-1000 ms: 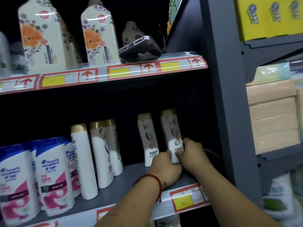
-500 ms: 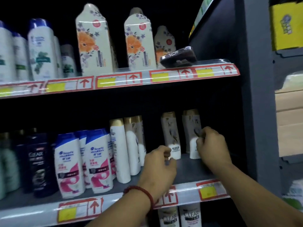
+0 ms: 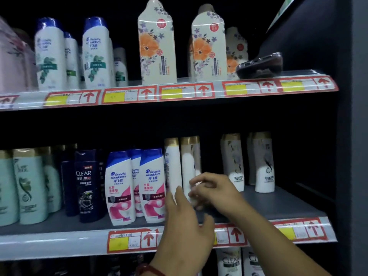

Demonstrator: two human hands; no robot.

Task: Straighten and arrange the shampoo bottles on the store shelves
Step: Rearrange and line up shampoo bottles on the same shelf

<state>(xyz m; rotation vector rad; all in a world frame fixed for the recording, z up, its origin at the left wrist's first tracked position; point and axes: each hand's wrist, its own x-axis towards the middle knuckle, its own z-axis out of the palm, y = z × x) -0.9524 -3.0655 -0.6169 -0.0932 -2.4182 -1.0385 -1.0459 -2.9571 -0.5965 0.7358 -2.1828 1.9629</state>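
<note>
Two white bottles with gold caps stand mid-shelf on the lower shelf [image 3: 278, 208]: the left one [image 3: 172, 164] and the right one [image 3: 188, 166]. My left hand [image 3: 185, 222] reaches up with straight fingers, its tips at the left bottle's lower part. My right hand [image 3: 216, 193] is blurred, and its fingers curl round the lower part of the right bottle. Further right stand two more gold-capped bottles [image 3: 233, 162] [image 3: 263, 162], apart from both hands. Pink-and-white Head & Shoulders bottles [image 3: 153, 186] stand just left of the white pair.
Dark Clear bottles [image 3: 86, 186] and pale green bottles [image 3: 29, 186] fill the shelf's left part. The upper shelf [image 3: 179, 92] holds flower-print bottles [image 3: 157, 44], blue-capped bottles [image 3: 95, 52] and a phone [image 3: 260, 65]. A grey upright [image 3: 358, 136] closes the right side.
Both hands left the two bottles at the right and moved left to the white gold-capped pair. The view shifted left, showing more of the shelves.
</note>
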